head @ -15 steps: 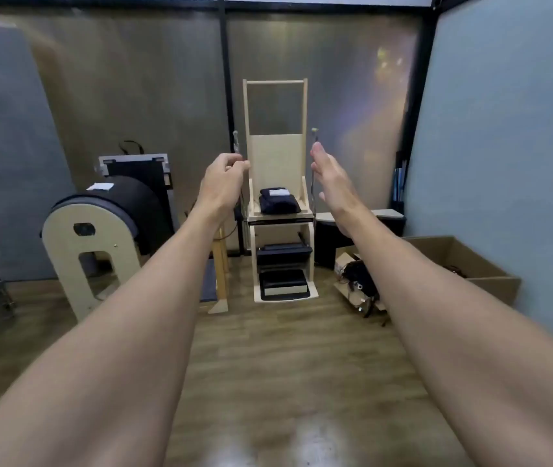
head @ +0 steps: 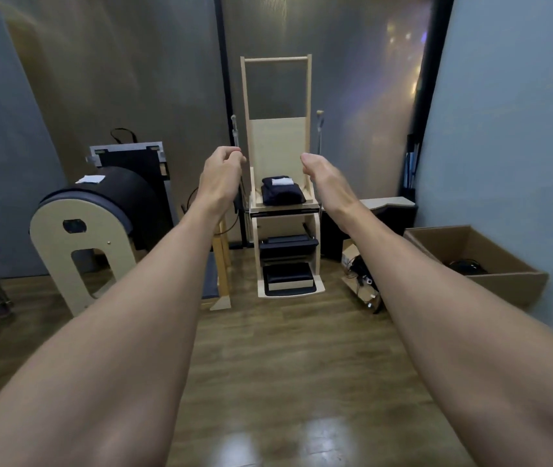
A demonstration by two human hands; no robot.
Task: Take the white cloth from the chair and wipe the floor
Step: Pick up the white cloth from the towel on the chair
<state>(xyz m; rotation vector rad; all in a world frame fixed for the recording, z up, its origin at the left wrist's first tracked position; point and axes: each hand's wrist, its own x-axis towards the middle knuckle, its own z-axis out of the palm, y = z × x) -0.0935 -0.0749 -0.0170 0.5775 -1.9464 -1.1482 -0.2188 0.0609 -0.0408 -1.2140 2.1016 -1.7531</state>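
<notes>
- Hands: left hand (head: 223, 173) at 11 o'clock, right hand (head: 322, 175) at 1 o'clock; both raised, fingers curled, holding nothing.
- White cloth (head: 282, 181): 12 o'clock, atop dark folded pad (head: 282, 195) on chair (head: 277, 139) seat, apart from both hands.
- Cardboard box (head: 504, 286): 3 o'clock, on floor (head: 268, 348).

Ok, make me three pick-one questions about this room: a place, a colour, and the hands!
1. Where on the chair is the white cloth? A) on the dark bundle on the seat B) over the top bar C) on the bottom step
2. What colour is the cardboard box? A) red B) brown C) green
3. What do the left hand and right hand hold? A) cloth B) box C) nothing
1 A, it lies on the dark bundle; 2 B, brown walls; 3 C, both are empty.
</notes>
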